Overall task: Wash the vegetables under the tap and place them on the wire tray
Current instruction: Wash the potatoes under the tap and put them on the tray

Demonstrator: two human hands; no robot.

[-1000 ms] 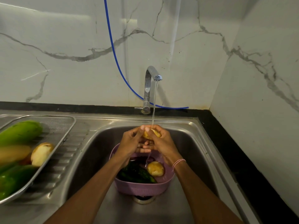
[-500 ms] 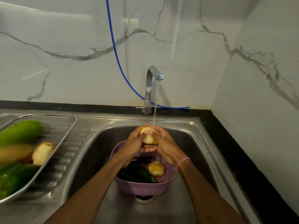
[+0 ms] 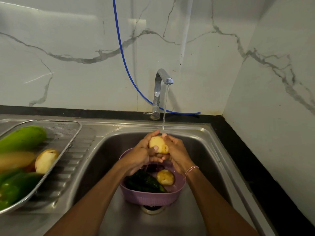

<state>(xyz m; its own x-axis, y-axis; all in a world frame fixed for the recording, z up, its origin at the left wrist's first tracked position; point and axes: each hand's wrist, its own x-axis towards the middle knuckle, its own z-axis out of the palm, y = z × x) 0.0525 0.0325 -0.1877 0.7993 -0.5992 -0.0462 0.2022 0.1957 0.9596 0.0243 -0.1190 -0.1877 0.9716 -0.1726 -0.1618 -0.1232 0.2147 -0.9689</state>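
Straight under the spout of the curved chrome tap (image 3: pixel 160 92), a pale yellow rounded potato (image 3: pixel 158 144) is cupped between both hands, so that the thin stream of water (image 3: pixel 164 114) lands on its upper end. The left hand (image 3: pixel 139 154) grips it from the tap's left, fingers curled over the top and thumb laid on its face. The right hand (image 3: pixel 177 154) grips it from the tap's right, fingers curled round the far side. This two-handed hold probably lets the palms rub the skin while the water carries the dirt off

The round lilac plastic basket (image 3: pixel 150 196) stands below the tap, nearer the person than the hands. That seems chosen so runoff falls through it and the unwashed pieces stay within reach. It holds a second yellow potato (image 3: pixel 165 177) and dark green cucumbers (image 3: pixel 143 182).

The steel wire tray (image 3: pixel 75 133) lies well left of the tap on the ribbed drainer, likely so wet produce can drip. It carries a long light green gourd (image 3: pixel 22 138), a pale cut vegetable (image 3: pixel 46 160) and a glossy green pepper (image 3: pixel 15 188), all blurred. The held potato looks mid-wash, its trip left to the tray not yet made
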